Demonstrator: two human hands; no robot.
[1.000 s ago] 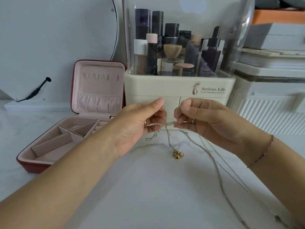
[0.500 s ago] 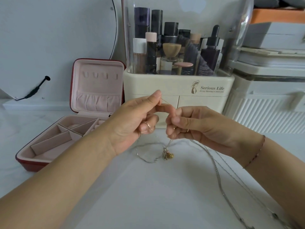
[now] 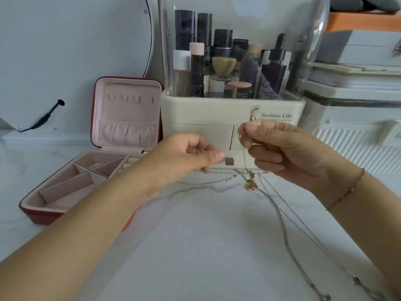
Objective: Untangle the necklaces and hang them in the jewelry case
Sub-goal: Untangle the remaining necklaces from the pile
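Here, left hand point(image 3: 186, 158) and right hand point(image 3: 282, 153) each pinch thin, tangled metal chains point(image 3: 208, 182).

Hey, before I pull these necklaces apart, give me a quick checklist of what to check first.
1. Left hand grips the silver chain: ok.
2. Right hand pinches the pendant chain: ok.
3. Chains fully separated: not ok, they cross beside the gold pendant.
4. Tangle loose enough to pull: cannot tell.
5. Jewelry case open: ok.
6. Lid hooks free of necklaces: ok.
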